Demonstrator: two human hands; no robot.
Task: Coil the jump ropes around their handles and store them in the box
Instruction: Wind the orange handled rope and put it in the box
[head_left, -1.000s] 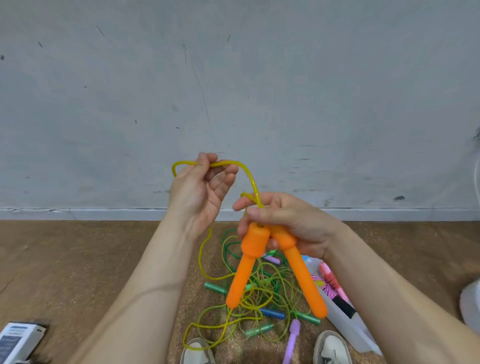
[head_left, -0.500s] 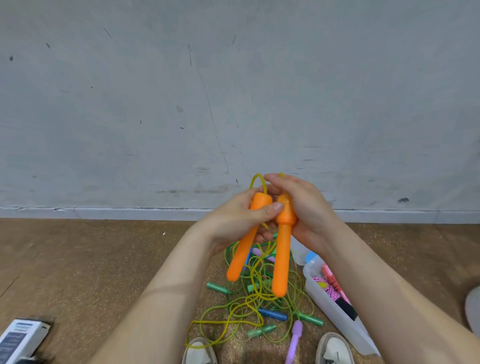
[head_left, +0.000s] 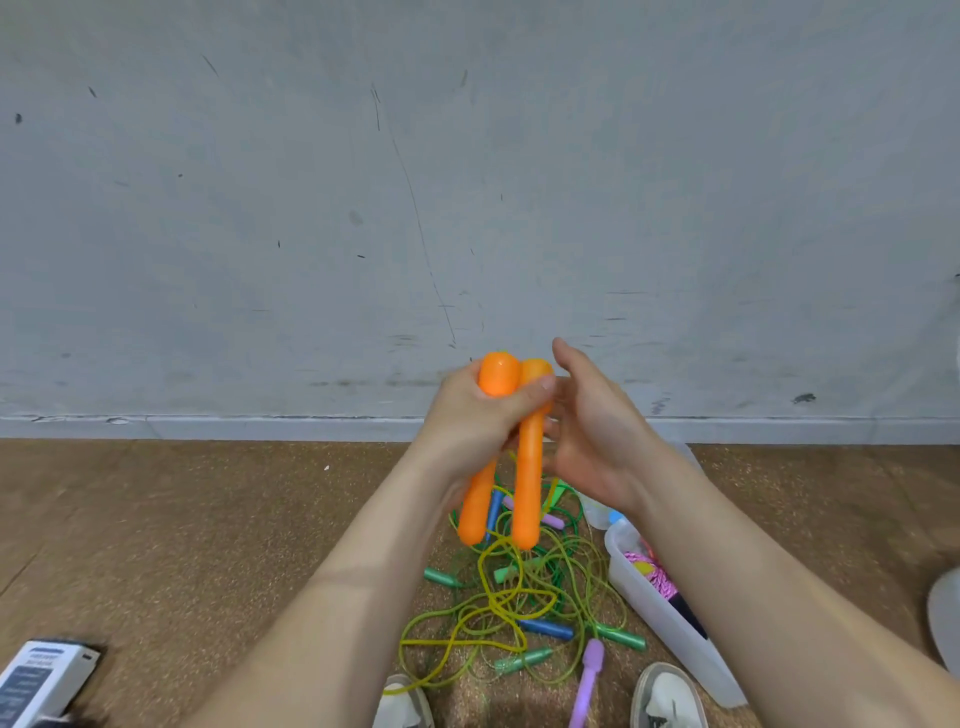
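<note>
1. While the left hand (head_left: 467, 421) curls its fingers and thumb round both orange handles (head_left: 527, 467) just under their bulbed tops, the pair is pressed side by side in the air above the floor.
2. Their long axis runs nearly upright, with the bulbs up and the free ends hanging down; the left one splays slightly left.
3. Just right of the handles is the right hand (head_left: 592, 436), spread, fingers straight, palm turned toward them and holding nothing. I cannot tell whether it touches them.
4. Below the grip, the yellow rope (head_left: 498, 597) lies in slack loops on the floor among a tangle of green ropes (head_left: 587, 571). The free right hand likely has to reach down for it, then wind across the handles' length.
5. On the floor at near right sits the clear box (head_left: 670, 639), under the right forearm, with a pink rope (head_left: 649, 566) inside.
</note>
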